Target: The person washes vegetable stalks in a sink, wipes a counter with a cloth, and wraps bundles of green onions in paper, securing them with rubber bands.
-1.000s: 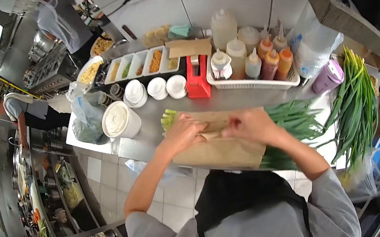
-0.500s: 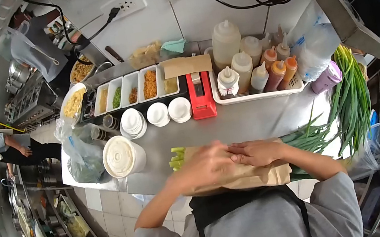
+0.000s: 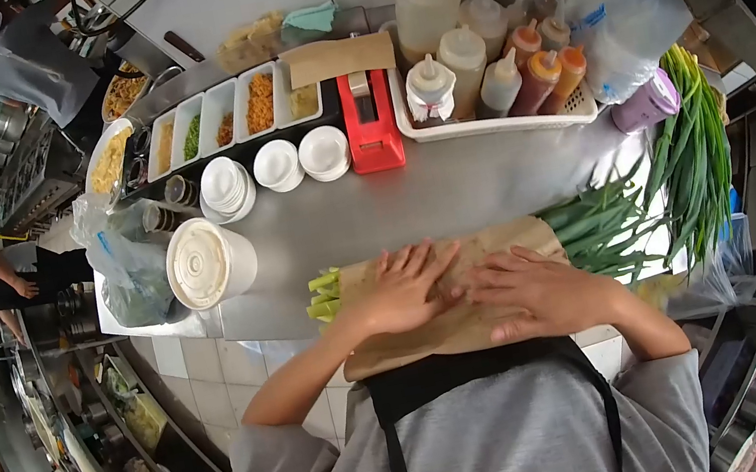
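Brown paper point(image 3: 417, 342) is wrapped around a bundle of green stalks at the counter's front edge. Pale cut stalk ends point(image 3: 325, 296) stick out of the paper on the left, and long green leaves point(image 3: 600, 232) come out on the right. My left hand point(image 3: 403, 290) lies flat on the paper's left half, fingers spread. Just beside it, my right hand point(image 3: 535, 292) rests on the right half, its fingers stretched out too. Neither hand grips anything. The middle of the bundle is hidden under the paper.
Behind the bundle stand a lidded white tub point(image 3: 201, 264), stacked white bowls point(image 3: 277, 165), a red tape dispenser point(image 3: 374, 140) and a white basket point(image 3: 500, 125) of squeeze bottles. More long green leaves point(image 3: 689, 166) hang at the right. A person point(image 3: 0, 272) stands far left.
My hands, formerly close together with the left blurred, have moved apart and now lie flat on the paper. The paper looks smoother and wider. The view has shifted, so the counter sits higher.
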Tool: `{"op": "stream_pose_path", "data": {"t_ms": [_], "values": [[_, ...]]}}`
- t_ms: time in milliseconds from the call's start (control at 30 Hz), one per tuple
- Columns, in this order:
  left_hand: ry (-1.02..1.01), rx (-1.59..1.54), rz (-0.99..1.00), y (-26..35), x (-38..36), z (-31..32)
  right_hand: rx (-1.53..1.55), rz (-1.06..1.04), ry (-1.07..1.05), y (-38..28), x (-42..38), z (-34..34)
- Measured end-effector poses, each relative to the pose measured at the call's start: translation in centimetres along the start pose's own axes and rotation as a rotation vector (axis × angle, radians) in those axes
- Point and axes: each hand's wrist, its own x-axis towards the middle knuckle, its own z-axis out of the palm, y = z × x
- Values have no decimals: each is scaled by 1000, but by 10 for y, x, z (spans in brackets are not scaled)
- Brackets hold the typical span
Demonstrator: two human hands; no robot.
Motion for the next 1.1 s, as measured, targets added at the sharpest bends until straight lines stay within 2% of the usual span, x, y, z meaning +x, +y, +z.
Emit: {"op": "stream_pose_path", "data": {"t_ms": [133, 167, 233, 300, 333, 400, 500, 567, 633, 667, 733, 767, 800, 867, 900, 967, 1100], "values": [[-23, -66, -17, 0, 2, -11, -153, -105, 176, -9, -14, 20], [-27, -109, 16, -4, 5, -13, -240, -99, 263, -13, -15, 23], [-32, -149, 47, -4, 3, -8, -299, -98, 306, -13, -15, 30], [95, 77, 55, 6, -3, 2, -361, -102, 350, -13, -15, 38], [99, 82, 53, 11, -7, 9, -443, -136, 360, -14, -16, 43], [328, 308, 115, 19, -15, 23, -530, -170, 377, -14, -17, 50], [336, 260, 165, 16, -18, 27, -500, -136, 368, -15, -14, 57], [349, 234, 186, 10, -15, 23, -514, -175, 543, -15, -6, 53], [207, 143, 200, 6, -16, 22, -494, -140, 581, -3, 4, 57], [202, 126, 189, 1, -17, 21, -471, -96, 627, 5, 8, 61], [39, -258, 215, -13, -14, 7, -481, -95, 637, 17, 15, 63], [-54, -310, 188, -16, -16, -3, -457, -40, 633, 20, 18, 63], [-55, -309, 185, -22, -16, -9, -436, 16, 632, 23, 22, 62], [-157, -356, 290, -32, -16, -17, -463, 9, 661, 30, 31, 59], [-157, -356, 289, -31, -17, -16, -483, 12, 657, 37, 36, 61], [-53, -57, 344, -28, -19, -12, -505, 12, 650, 45, 42, 63], [-65, -155, 246, -27, -11, -15, -449, 39, 715, 55, 51, 67]]}}
